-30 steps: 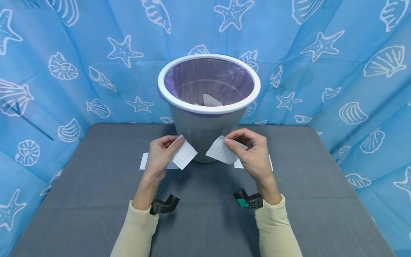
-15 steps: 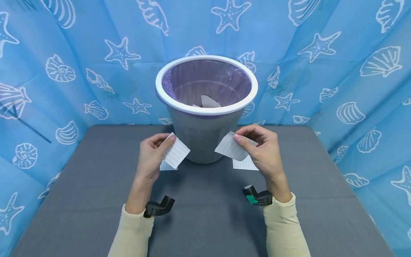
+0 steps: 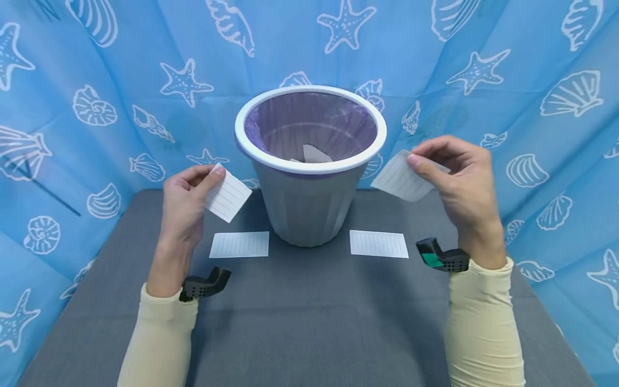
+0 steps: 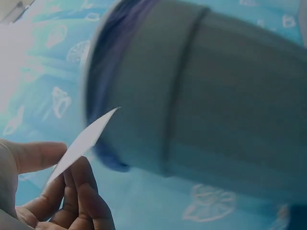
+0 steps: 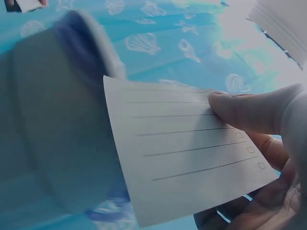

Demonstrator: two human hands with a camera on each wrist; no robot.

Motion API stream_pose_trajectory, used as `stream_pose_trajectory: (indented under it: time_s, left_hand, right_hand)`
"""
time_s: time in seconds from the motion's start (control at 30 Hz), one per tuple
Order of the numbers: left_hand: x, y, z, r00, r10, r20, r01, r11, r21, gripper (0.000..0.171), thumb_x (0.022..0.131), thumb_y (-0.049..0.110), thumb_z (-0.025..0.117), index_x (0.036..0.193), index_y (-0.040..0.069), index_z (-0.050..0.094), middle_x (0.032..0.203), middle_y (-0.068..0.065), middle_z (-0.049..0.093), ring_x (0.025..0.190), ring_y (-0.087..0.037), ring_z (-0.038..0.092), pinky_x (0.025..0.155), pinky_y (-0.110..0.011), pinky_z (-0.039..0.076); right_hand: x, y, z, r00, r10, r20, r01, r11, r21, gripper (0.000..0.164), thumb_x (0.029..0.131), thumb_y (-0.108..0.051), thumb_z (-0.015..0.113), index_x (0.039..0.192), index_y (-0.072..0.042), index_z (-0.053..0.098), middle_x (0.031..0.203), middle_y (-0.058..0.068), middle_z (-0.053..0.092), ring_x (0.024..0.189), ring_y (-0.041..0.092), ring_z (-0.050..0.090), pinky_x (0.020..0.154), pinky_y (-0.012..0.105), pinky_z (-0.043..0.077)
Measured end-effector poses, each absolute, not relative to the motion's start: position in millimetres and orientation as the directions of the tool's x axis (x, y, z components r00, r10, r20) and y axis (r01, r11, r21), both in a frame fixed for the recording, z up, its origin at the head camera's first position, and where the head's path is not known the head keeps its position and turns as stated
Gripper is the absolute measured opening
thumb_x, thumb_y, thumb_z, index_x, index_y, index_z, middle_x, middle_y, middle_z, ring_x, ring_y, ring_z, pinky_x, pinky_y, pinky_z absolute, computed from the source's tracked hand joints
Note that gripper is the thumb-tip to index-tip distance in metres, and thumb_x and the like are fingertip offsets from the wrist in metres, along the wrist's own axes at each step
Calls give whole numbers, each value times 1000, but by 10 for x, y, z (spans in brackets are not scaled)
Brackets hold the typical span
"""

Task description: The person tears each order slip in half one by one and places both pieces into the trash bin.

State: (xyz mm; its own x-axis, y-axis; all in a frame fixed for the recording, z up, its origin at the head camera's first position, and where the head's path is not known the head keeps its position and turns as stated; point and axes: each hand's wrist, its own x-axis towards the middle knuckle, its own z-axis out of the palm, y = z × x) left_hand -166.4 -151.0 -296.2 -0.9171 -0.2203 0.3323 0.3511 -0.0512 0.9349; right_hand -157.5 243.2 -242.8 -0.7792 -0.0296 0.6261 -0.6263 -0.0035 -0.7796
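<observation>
My left hand (image 3: 186, 207) pinches a small lined piece of paper (image 3: 228, 196) between thumb and fingers, raised left of the trash can. In the left wrist view that paper (image 4: 82, 143) shows nearly edge-on. Over to the right, my right hand (image 3: 459, 183) pinches another lined paper piece (image 3: 403, 177); in the right wrist view this paper (image 5: 182, 148) has ruled lines and small checkboxes along one side. Between the hands stands the grey trash can (image 3: 309, 209) with a white rim and purple liner. Pale paper scraps (image 3: 315, 154) lie inside it.
Two lined paper slips lie flat on the grey table: the left slip (image 3: 239, 245) and the right slip (image 3: 379, 244), each near the can's base. A blue seashell-patterned curtain (image 3: 193, 129) hangs behind and along the sides.
Both hands have moved apart and upward, each carrying its paper piece, the right one farther. The two slips on the table, partly covered before, now show whole.
</observation>
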Motion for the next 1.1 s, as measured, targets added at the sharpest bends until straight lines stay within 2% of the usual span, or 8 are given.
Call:
stream_pose_trajectory:
  time_s: [0.13, 0.23, 0.33, 0.47, 0.63, 0.83, 0.93, 1.1]
  left_hand:
    - [-1771, -1628, -2642, -901, -241, 360, 392, -99, 915, 9, 92, 10, 77, 97, 2, 77, 89, -8, 69, 72, -16, 65, 60, -20, 52]
    - [-1880, -1683, -2420, -896, -250, 367, 409, -139, 902, 9, 90, 8, 77, 96, 1, 77, 90, -9, 69, 74, -16, 65, 61, -20, 53]
    - [-1988, -1679, -2207, -899, -253, 358, 410, -196, 891, 10, 88, 6, 79, 95, -1, 77, 91, -9, 68, 74, -16, 65, 61, -21, 53]
    - [-2103, -1602, -1909, -924, -227, 307, 360, -250, 899, 14, 86, 6, 81, 96, -2, 76, 102, -11, 65, 83, -19, 64, 64, -24, 54]
    - [-2247, -1427, -1620, -955, -156, 250, 277, -178, 944, 22, 89, 11, 79, 107, 0, 74, 119, -9, 59, 101, -21, 61, 79, -26, 54]
    - [-2401, -1201, -1453, -967, -52, 248, 250, -50, 967, 21, 93, 13, 76, 110, 2, 73, 118, -7, 61, 104, -19, 59, 97, -31, 46]
    - [-2445, -1095, -1405, -965, -9, 261, 260, 40, 965, 24, 95, 15, 73, 115, 1, 72, 120, -6, 60, 105, -18, 57, 101, -32, 44]
    - [-2479, -938, -1322, -962, 32, 271, 272, 207, 940, 31, 98, 18, 68, 126, 3, 69, 123, -4, 59, 108, -17, 54, 99, -29, 42]
  right_hand:
    - [-1697, 2564, -2180, -747, -39, 664, -657, -117, -745, 16, 84, 16, 72, 96, 24, 64, 85, 15, 70, 75, 20, 61, 66, 25, 49]
    - [-1802, 2598, -2021, -731, -37, 682, -668, -166, -725, 19, 84, 18, 71, 95, 29, 60, 83, 18, 70, 74, 21, 64, 66, 26, 51]
    - [-1894, 2611, -1874, -742, -49, 669, -651, -186, -736, 17, 84, 17, 71, 95, 27, 62, 84, 19, 70, 76, 23, 64, 69, 27, 53]
    - [-2017, 2568, -1682, -783, -85, 617, -597, -180, -782, 14, 85, 14, 73, 98, 18, 69, 92, 20, 68, 88, 27, 61, 77, 29, 51]
    - [-2179, 2405, -1512, -812, -128, 570, -564, -80, -822, 15, 87, 7, 75, 100, 14, 71, 99, 17, 65, 96, 28, 57, 83, 29, 49]
    - [-2361, 2146, -1383, -835, -148, 530, -538, 19, -843, 10, 89, 2, 75, 98, 7, 74, 101, 13, 66, 99, 25, 57, 85, 31, 47]
    - [-2434, 2024, -1343, -854, -159, 495, -510, 69, -857, 9, 89, 1, 75, 98, 2, 75, 102, 11, 68, 99, 24, 59, 88, 31, 47]
    - [-2512, 1883, -1303, -870, -192, 454, -489, 218, -845, 12, 91, -4, 75, 103, -2, 75, 103, 7, 68, 98, 22, 60, 89, 32, 48]
